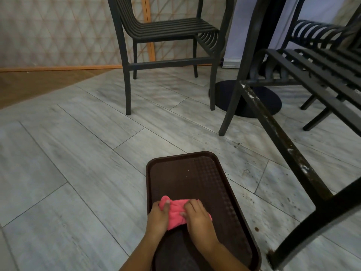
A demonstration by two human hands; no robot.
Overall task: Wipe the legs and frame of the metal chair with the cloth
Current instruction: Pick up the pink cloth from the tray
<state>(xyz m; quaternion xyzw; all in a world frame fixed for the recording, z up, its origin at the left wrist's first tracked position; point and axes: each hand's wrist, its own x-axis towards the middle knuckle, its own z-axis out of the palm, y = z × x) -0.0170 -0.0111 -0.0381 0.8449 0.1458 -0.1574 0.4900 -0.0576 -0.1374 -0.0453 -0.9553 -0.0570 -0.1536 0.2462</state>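
Note:
A pink cloth [175, 212] lies bunched on a dark brown tray [207, 173] on the floor in front of me. My left hand [158, 218] grips its left end, thumb over the fabric. My right hand [197, 216] holds the right end with curled fingers. A black metal chair [289, 149] stands close on the right; its near leg and side rail are stained with white and brown grime. Both hands are well left of that leg.
A second dark slatted chair [168, 36] stands further back at centre. A round black table base [248, 98] sits between the chairs. Grey plank floor [78, 163] spreads to the left, with dark specks near the dirty chair. A patterned wall panel lies behind.

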